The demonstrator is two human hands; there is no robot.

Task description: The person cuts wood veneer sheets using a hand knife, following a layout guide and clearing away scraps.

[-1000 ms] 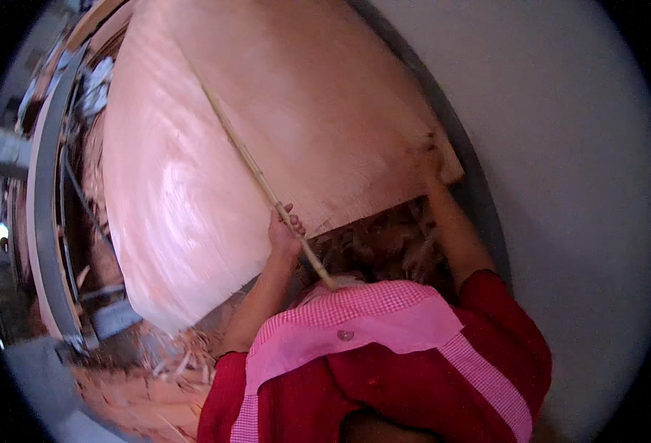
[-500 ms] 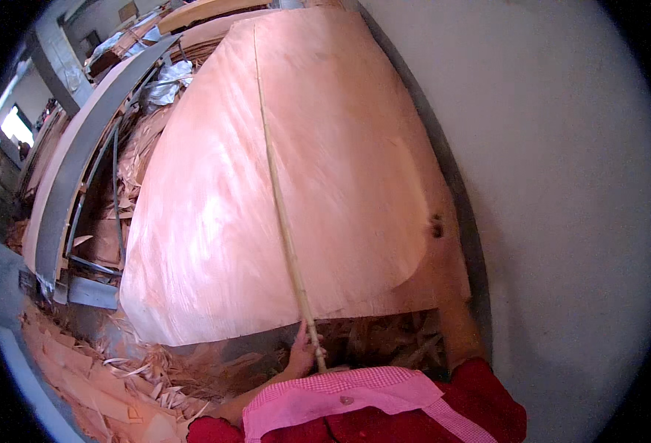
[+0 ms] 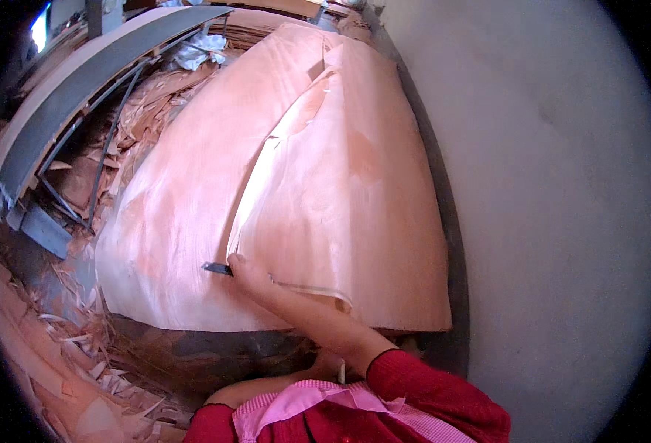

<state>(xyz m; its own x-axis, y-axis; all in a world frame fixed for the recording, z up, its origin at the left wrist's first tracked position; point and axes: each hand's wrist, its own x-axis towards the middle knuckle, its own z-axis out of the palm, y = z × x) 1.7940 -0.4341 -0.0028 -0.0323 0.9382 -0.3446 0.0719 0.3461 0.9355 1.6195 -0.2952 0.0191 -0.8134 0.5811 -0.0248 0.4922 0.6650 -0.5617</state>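
Observation:
A wide stack of pale pinkish wood veneer sheets point(image 3: 170, 251) lies in front of me. The top sheet is folded over toward the right, its free flap point(image 3: 296, 214) lying with a raised, pale edge. My right hand point(image 3: 248, 272) reaches across to the left and is closed at the near end of that edge. A dark flat blade, like a knife point(image 3: 217, 268), sticks out leftward from it. Low by my apron, my left hand point(image 3: 325, 365) is closed around a pale stick point(image 3: 341, 371), only a short end of which shows.
A grey wall point(image 3: 554, 207) runs along the right side of the stack. To the left stands a metal-framed bench point(image 3: 81, 96) with veneer scraps point(image 3: 148, 118) beside it. More torn strips point(image 3: 104, 369) litter the floor at the lower left.
The long stick no longer lies along the sheet; my left hand has drawn back toward my body. The top sheet is now folded rightward, and my right hand has crossed to the left with the blade.

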